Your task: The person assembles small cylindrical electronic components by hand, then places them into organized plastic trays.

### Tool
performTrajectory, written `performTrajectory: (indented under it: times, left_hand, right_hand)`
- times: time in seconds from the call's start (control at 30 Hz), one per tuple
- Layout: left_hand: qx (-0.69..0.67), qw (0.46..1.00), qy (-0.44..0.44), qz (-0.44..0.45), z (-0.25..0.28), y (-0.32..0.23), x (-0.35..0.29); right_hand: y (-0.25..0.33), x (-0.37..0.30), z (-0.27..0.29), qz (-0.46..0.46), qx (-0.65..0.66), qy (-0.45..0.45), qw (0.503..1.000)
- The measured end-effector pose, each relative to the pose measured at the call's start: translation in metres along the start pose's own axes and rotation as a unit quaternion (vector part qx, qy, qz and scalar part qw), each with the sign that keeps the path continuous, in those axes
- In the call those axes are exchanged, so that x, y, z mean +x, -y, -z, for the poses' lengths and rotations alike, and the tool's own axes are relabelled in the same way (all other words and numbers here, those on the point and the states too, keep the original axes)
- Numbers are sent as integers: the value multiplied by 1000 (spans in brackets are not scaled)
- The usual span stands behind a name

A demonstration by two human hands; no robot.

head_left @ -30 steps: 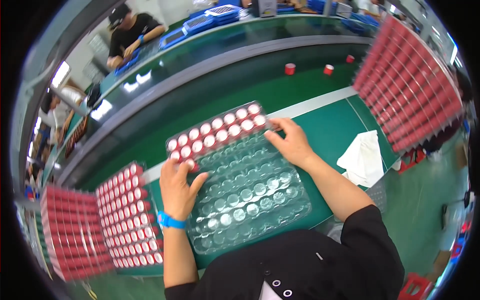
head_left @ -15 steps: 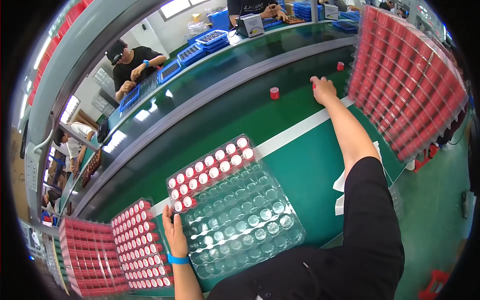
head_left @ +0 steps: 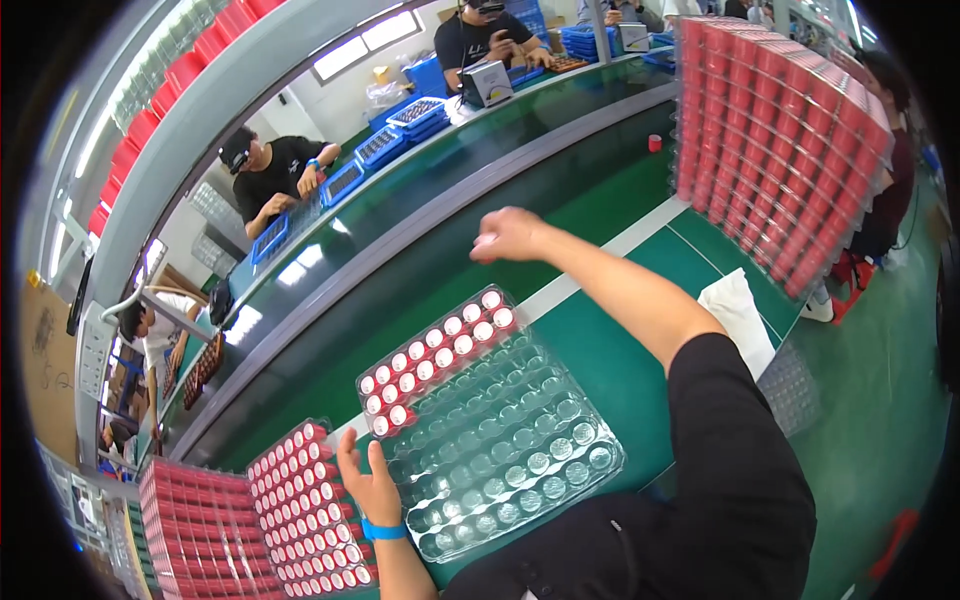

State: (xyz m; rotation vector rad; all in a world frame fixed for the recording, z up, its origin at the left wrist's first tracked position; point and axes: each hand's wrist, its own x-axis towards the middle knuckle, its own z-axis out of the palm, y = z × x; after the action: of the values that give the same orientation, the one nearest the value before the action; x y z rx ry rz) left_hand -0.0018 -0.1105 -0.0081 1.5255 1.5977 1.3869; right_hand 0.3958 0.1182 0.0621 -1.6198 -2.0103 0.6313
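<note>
A clear plastic blister tray (head_left: 520, 440) lies on the green work surface in front of me. Red cylinders with white round tops (head_left: 432, 352) fill its far rows, while the nearer cups hold nothing. Beside the tray's left edge rests my left hand (head_left: 372, 488), fingers apart, with a blue wristband below it. Above the belt, beyond the tray, my right hand (head_left: 515, 236) is closed in a pinch. A pale round end shows at its fingertips, apparently the top of a red cylinder, mostly hidden by the fingers and blurred.
A tall stack of filled trays (head_left: 780, 150) stands at the right, another stack (head_left: 200, 525) at the left with a filled tray (head_left: 310, 510) beside it. One red cylinder (head_left: 655, 143) sits on the far belt. White paper (head_left: 740, 318) lies at the right. Co-workers sit across the line.
My right hand has moved left from near the right stack toward the tray. The nearer loose cylinder on the belt is no longer seen there. The view has shifted slightly; my left hand stays beside the tray.
</note>
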Motion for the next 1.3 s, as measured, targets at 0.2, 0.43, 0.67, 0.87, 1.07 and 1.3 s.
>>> performTrajectory:
  times: [0.2, 0.43, 0.67, 0.87, 1.07, 1.3]
  left_hand:
    - [137, 916, 5, -378, -24, -127, 4]
    - [70, 841, -13, -536, -48, -168, 23]
    - [-350, 925, 124, -76, -20, -161, 31]
    - [-386, 904, 185, -1, -9, -148, 44]
    - [-358, 914, 189, -20, -15, -147, 43]
    - [-342, 922, 175, -44, -19, -143, 44]
  right_hand:
    - [143, -124, 4, 230, 248, 72, 938]
    - [175, -163, -9, 218, 482, 149, 836]
    - [170, -155, -9, 151, 537, 154, 815]
    - [164, -139, -23, 142, 570, 103, 803]
    - [163, -136, -24, 117, 573, 134, 800]
    - [163, -139, -31, 156, 555, 100, 811]
